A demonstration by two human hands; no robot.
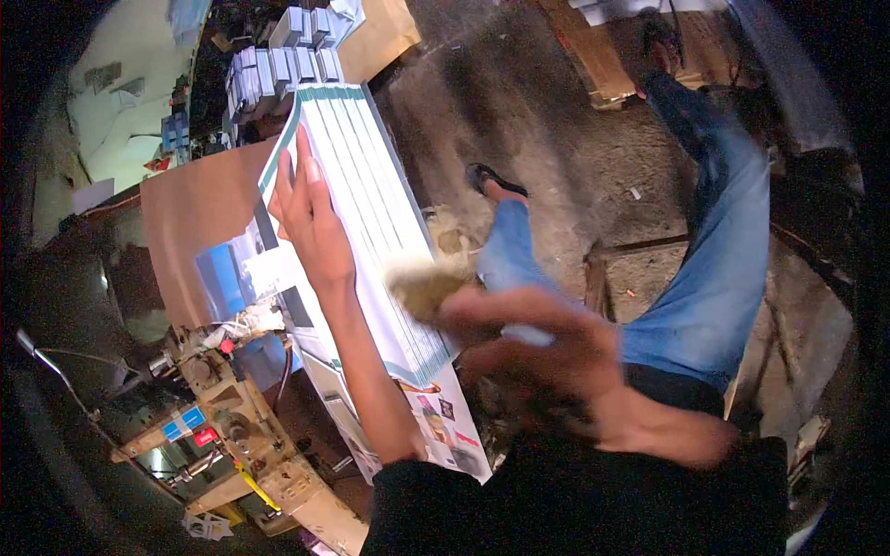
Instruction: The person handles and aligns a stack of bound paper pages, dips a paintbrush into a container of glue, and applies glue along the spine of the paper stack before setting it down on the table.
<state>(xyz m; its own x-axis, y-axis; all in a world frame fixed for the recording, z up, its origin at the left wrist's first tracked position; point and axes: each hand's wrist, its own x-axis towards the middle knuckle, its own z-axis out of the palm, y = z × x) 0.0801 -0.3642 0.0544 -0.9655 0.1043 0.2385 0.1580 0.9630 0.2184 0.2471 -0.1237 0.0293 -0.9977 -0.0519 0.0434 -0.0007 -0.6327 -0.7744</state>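
A long stack of white sheets with green borders (362, 185) lies fanned out, its edges stepped in several narrow strips. My left hand (313, 213) rests flat on the left part of the stack, fingers stretched toward its far end. Smeared by motion, my right hand (538, 343) is closed around a yellowish-brown brush (422, 285), whose exact shape is blurred. The brush is over the right side of the sheets, near their lower end; whether it touches them I cannot tell. Below the stack a printed colour sheet (450, 426) sticks out.
Several small stacked bundles (283, 72) stand beyond the sheets, beside brown paper (378, 37). A beige machine (250, 445) with metal levers is at the lower left. Brown board (195, 227) lies left of the stack. My jeans-clad legs (709, 241) stretch over the floor at right.
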